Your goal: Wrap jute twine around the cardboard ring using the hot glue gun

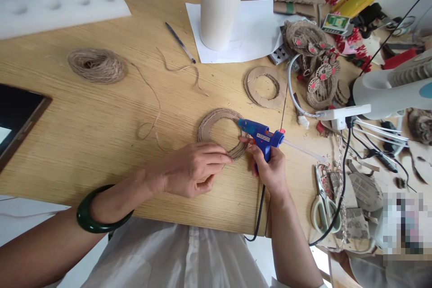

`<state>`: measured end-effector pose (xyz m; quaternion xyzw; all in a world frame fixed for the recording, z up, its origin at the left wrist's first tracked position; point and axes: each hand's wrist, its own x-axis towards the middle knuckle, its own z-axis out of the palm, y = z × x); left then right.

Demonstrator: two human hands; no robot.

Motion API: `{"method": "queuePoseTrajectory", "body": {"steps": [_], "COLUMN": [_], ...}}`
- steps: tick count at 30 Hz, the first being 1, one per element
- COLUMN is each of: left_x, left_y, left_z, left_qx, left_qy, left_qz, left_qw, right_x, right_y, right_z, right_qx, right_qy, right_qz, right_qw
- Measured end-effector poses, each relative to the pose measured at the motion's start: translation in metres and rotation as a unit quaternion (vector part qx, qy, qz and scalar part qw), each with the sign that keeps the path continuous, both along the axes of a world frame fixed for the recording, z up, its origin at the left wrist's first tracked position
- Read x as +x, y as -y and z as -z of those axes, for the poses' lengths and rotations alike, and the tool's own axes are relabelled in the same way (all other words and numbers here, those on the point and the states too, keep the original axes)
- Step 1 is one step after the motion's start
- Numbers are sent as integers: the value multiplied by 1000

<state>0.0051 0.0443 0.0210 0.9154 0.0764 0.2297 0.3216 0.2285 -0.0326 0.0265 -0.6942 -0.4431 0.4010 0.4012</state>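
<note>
Centrally, the right hand (272,170) grips a blue hot-glue gun (255,130); the left hand (191,168) touches a twine-edged cardboard ring (204,129), grip indeterminable.

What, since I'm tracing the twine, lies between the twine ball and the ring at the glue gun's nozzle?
In the head view, a loose, curling strand lies between the twine ball and the ring, on the wooden tabletop.
</note>
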Motion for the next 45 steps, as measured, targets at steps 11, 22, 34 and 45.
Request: {"method": "queuePoseTrajectory", "body": {"steps": [11,22,34,45], "left_x": [3,12,22,19], "left_y": [3,4,11,11], "left_z": [5,17,22,24], "left_qx": [-70,-71,-51,-99], "left_qy": [15,11,23,38], "left_qz": [-21,-55,-90,-92], "left_qw": [997,996,994,990], "right_x": [-4,6,1,-2], "right_y": [5,8,33,61], "right_z": [0,-20,-32,-57], "right_qx": [15,133,3,-117], "right_qy": [30,-182,-46,72], "right_qz": [8,117,67,24], "right_qw": [999,967,997,990]}}
